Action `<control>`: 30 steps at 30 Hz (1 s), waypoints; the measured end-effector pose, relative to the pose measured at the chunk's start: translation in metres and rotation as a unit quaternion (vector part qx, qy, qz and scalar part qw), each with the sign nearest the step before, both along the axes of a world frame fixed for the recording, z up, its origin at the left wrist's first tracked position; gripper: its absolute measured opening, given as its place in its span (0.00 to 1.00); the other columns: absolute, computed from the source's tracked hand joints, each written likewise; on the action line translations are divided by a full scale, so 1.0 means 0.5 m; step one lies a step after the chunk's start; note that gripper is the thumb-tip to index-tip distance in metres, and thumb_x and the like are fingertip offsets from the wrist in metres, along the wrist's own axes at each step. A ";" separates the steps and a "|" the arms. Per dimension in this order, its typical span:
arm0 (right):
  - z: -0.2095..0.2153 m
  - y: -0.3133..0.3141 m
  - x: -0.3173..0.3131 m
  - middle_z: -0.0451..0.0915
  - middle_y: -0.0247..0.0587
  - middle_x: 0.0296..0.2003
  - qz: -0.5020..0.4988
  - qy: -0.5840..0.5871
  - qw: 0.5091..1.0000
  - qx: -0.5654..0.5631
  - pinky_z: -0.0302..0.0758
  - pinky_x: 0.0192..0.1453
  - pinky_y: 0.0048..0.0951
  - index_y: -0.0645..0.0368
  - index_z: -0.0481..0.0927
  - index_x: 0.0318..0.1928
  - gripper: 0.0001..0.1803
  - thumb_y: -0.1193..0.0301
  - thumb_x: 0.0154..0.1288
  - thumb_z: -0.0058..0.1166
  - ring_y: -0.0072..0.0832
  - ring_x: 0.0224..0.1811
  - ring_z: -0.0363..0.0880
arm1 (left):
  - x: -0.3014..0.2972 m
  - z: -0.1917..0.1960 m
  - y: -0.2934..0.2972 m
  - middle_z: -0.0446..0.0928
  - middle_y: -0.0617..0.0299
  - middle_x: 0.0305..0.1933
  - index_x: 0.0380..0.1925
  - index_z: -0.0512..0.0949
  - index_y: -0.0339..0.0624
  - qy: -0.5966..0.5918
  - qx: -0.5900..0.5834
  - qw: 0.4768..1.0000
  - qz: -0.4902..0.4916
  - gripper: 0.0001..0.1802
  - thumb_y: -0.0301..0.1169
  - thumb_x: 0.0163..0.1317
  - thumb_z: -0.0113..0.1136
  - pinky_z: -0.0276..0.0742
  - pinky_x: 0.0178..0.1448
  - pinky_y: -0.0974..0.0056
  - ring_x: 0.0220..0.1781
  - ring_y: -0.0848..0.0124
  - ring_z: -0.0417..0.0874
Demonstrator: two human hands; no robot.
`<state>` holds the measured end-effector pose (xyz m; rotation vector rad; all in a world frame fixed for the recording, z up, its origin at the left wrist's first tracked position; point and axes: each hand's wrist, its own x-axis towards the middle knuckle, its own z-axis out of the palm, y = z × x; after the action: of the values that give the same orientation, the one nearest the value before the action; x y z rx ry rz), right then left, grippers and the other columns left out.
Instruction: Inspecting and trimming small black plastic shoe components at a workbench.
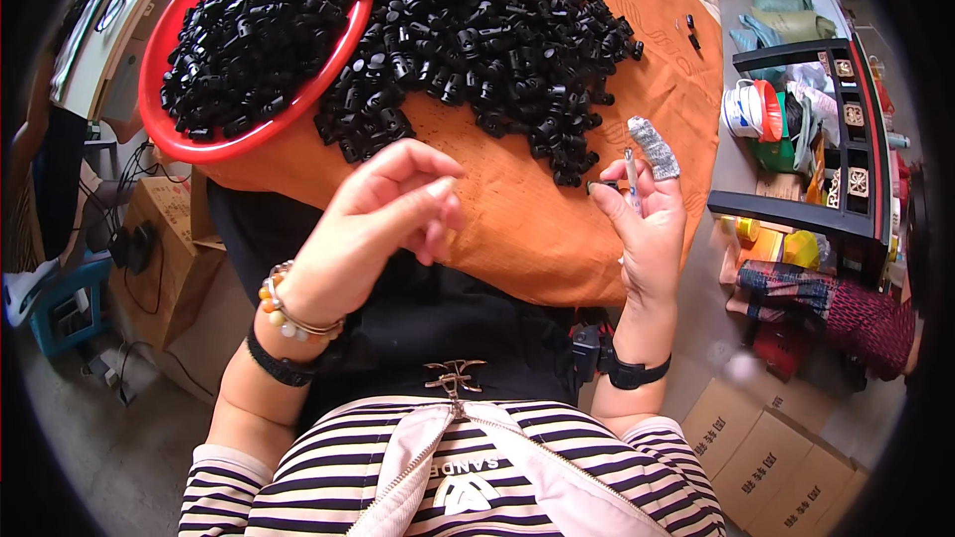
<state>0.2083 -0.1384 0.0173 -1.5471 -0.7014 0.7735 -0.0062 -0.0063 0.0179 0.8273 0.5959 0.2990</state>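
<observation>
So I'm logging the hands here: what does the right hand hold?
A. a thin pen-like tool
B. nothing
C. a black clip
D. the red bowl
A: the right hand pinches a thin pen-like tool upright between thumb and fingers, beside its wrapped fingertip, apart from the black clips.

Floor [129, 457]: grey concrete, showing at lower left & along the right side.
Table [557, 229]: orange cloth covering it, its near edge curving down toward the lap.
Shelf unit [846, 129]: dark frame, standing off the table's right edge, holding bags, tubs & small boxes.
Cardboard boxes [786, 457]: sitting flat on the floor at lower right, packed close together.
Brown carton [169, 239]: resting below the table's left edge, cables hanging beside it.
Blue stool [65, 308]: standing at far left.
Folded cloths [786, 15]: lying at upper right, green & teal.
Light: daylight falling evenly, no hard shadows.
</observation>
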 end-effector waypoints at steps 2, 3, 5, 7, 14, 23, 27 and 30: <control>0.019 0.018 -0.034 0.69 0.31 0.35 0.034 0.020 0.998 0.039 0.70 0.46 0.17 0.59 0.61 0.61 0.36 0.87 0.51 0.56 0.16 0.39 0.70 | 0.013 -0.004 -0.013 0.73 0.64 0.31 0.44 0.69 0.41 -0.012 -0.025 0.999 -0.039 0.10 0.32 0.65 0.48 0.70 0.30 0.76 0.26 0.81 0.72; 0.024 0.028 -0.051 0.69 0.31 0.36 0.066 0.040 0.994 0.077 0.70 0.46 0.17 0.58 0.59 0.62 0.37 0.88 0.52 0.56 0.16 0.39 0.70 | 0.017 -0.008 -0.017 0.73 0.64 0.31 0.45 0.69 0.42 -0.023 -0.036 0.997 -0.061 0.11 0.35 0.66 0.46 0.69 0.30 0.76 0.27 0.81 0.72; 0.029 0.042 -0.077 0.70 0.33 0.36 0.106 0.020 0.991 0.083 0.73 0.44 0.20 0.58 0.56 0.64 0.38 0.88 0.53 0.55 0.18 0.39 0.73 | 0.027 -0.006 -0.024 0.73 0.65 0.31 0.46 0.68 0.42 -0.054 -0.097 0.991 -0.075 0.13 0.37 0.67 0.44 0.68 0.28 0.76 0.27 0.82 0.71; 0.038 0.061 -0.108 0.71 0.36 0.37 0.190 0.094 0.965 0.151 0.77 0.43 0.23 0.57 0.54 0.65 0.39 0.88 0.54 0.54 0.23 0.39 0.76 | 0.033 -0.004 -0.019 0.72 0.66 0.29 0.45 0.69 0.44 -0.081 -0.165 0.981 -0.066 0.12 0.37 0.67 0.45 0.66 0.27 0.77 0.25 0.82 0.70; 0.048 0.083 -0.153 0.69 0.36 0.38 0.153 0.200 0.965 0.075 0.71 0.52 0.24 0.58 0.49 0.66 0.44 0.83 0.52 0.60 0.22 0.44 0.71 | 0.005 -0.012 -0.002 0.70 0.66 0.28 0.50 0.68 0.44 -0.157 -0.262 0.950 -0.058 0.14 0.35 0.66 0.47 0.65 0.26 0.77 0.24 0.81 0.68; 0.024 0.056 -0.114 0.70 0.42 0.52 0.193 0.082 0.977 0.042 0.68 0.53 0.22 0.66 0.62 0.59 0.27 0.73 0.61 0.54 0.20 0.51 0.70 | -0.005 -0.016 0.011 0.72 0.63 0.31 0.53 0.65 0.42 -0.181 -0.242 0.953 0.025 0.19 0.31 0.62 0.51 0.66 0.24 0.75 0.19 0.80 0.68; 0.033 0.059 -0.129 0.73 0.47 0.49 0.222 0.102 0.969 0.023 0.71 0.51 0.22 0.67 0.63 0.57 0.25 0.79 0.60 0.54 0.24 0.48 0.74 | -0.003 -0.006 0.008 0.71 0.65 0.28 0.52 0.66 0.42 -0.150 -0.234 0.959 0.046 0.18 0.30 0.63 0.51 0.65 0.24 0.76 0.19 0.81 0.67; 0.028 0.067 -0.137 0.75 0.46 0.45 0.220 0.090 0.970 0.047 0.74 0.48 0.22 0.67 0.64 0.57 0.25 0.79 0.59 0.54 0.24 0.46 0.75 | -0.002 -0.008 0.006 0.70 0.68 0.25 0.51 0.67 0.43 -0.151 -0.215 0.963 0.054 0.16 0.30 0.63 0.51 0.65 0.24 0.76 0.20 0.82 0.67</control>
<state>0.1400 -0.1051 0.0316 -1.2278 -0.9450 1.1765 -0.0072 -0.0034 0.0138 0.3219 0.3972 0.3709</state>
